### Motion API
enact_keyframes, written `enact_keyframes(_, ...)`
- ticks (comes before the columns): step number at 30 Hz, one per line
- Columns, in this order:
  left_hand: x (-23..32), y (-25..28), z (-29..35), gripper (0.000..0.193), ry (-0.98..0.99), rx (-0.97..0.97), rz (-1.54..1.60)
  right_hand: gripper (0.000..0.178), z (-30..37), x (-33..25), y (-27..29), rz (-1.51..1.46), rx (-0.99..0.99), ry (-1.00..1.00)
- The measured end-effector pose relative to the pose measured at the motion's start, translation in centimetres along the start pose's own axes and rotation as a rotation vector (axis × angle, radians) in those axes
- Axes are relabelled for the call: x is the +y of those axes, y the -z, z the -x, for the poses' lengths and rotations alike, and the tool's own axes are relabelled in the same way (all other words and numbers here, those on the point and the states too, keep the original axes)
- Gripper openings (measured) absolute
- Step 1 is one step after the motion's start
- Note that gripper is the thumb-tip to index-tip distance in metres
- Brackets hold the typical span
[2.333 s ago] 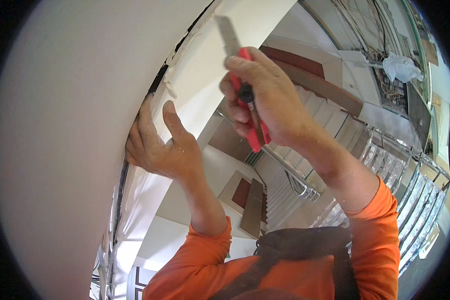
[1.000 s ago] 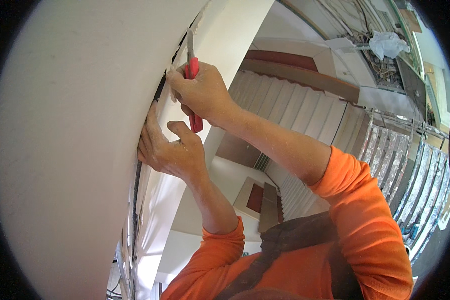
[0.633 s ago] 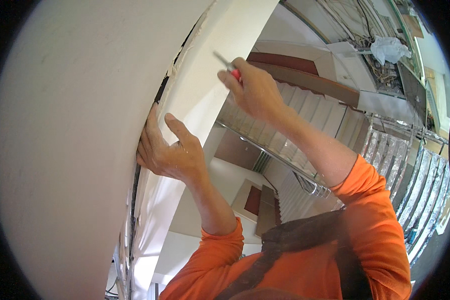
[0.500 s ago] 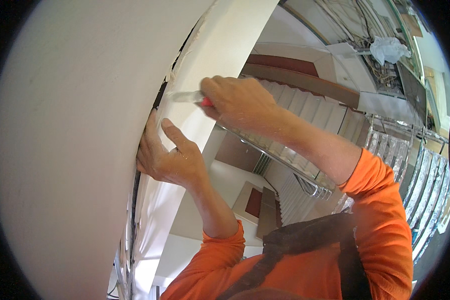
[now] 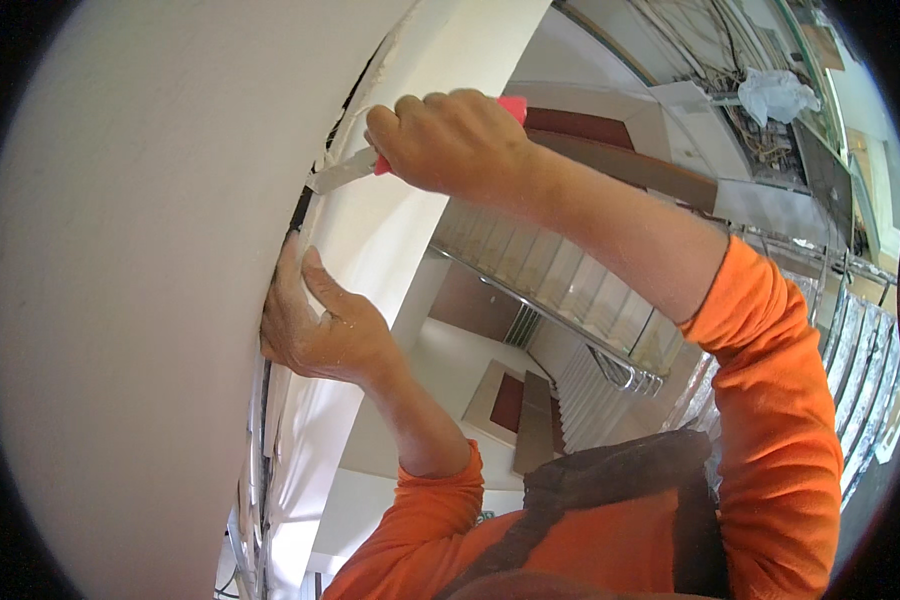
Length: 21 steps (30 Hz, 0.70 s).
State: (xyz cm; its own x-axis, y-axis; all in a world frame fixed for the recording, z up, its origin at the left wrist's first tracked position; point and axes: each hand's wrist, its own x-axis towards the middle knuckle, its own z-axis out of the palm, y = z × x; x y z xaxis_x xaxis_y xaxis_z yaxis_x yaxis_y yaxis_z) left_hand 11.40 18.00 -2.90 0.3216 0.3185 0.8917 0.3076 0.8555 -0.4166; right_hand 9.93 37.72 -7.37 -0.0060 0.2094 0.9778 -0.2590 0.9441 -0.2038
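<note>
A putty knife (image 5: 342, 173) with a red handle is gripped in my right hand (image 5: 452, 145). Its blade tip meets the ragged edge of a dark gap (image 5: 299, 213), which runs between a large pale panel (image 5: 140, 260) and a white strip (image 5: 425, 105). Lower along that gap, my left hand (image 5: 328, 330) rests on the edge with fingers stretched out and thumb apart. Its fingertips touch the seam just below the blade. Broken, whitish filler lines the seam above the knife.
Stairs (image 5: 530, 255) with a metal handrail (image 5: 520, 310) lie far below on the right. Exposed cables (image 5: 765, 150) and a white plastic bag (image 5: 778, 97) are at the upper right. Foil-wrapped ducts (image 5: 855, 370) stand at the right. Metal profiles (image 5: 253, 480) show inside the lower gap.
My right hand has moved up and left, bringing the blade from over the white strip to the gap's edge. My left hand has slid slightly down along the seam.
</note>
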Motion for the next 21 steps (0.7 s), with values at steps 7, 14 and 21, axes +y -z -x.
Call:
enact_keyframes(7,1.2,0.2,-1.1,0.023,0.037,0.033,-0.021,0.019,3.7,19.0,8.3,0.318,-0.022,-0.608)
enact_keyframes(14,0.4,-0.4,0.2,0.029,0.038,0.066,-0.042,0.021,5.4,8.5,3.4,-0.049,-0.31,-0.313)
enact_keyframes(21,0.6,-0.5,-0.1,0.031,0.021,0.072,-0.048,0.026,-0.5,5.1,3.6,0.053,-0.181,0.088)
